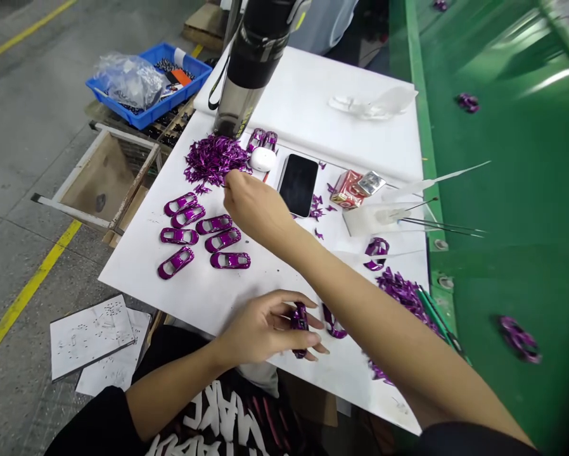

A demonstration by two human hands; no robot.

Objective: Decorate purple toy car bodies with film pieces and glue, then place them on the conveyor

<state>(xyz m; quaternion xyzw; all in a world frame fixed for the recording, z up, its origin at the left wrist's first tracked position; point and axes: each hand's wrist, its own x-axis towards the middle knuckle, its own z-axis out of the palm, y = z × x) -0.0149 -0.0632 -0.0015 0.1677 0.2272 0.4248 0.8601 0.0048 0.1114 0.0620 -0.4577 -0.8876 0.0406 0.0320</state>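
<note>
The left hand [260,329] held a purple toy car shell [300,329] by its sides, likely light and brittle, while the right hand [256,212] was pinched narrow beside purple clippings [213,158], any hold unclear

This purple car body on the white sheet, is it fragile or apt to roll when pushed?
The purple car body is probably light and fragile: its window openings suggest a thin hollow shell. It likely will not roll, since no wheels show and it lies flat on the white sheet.
</note>
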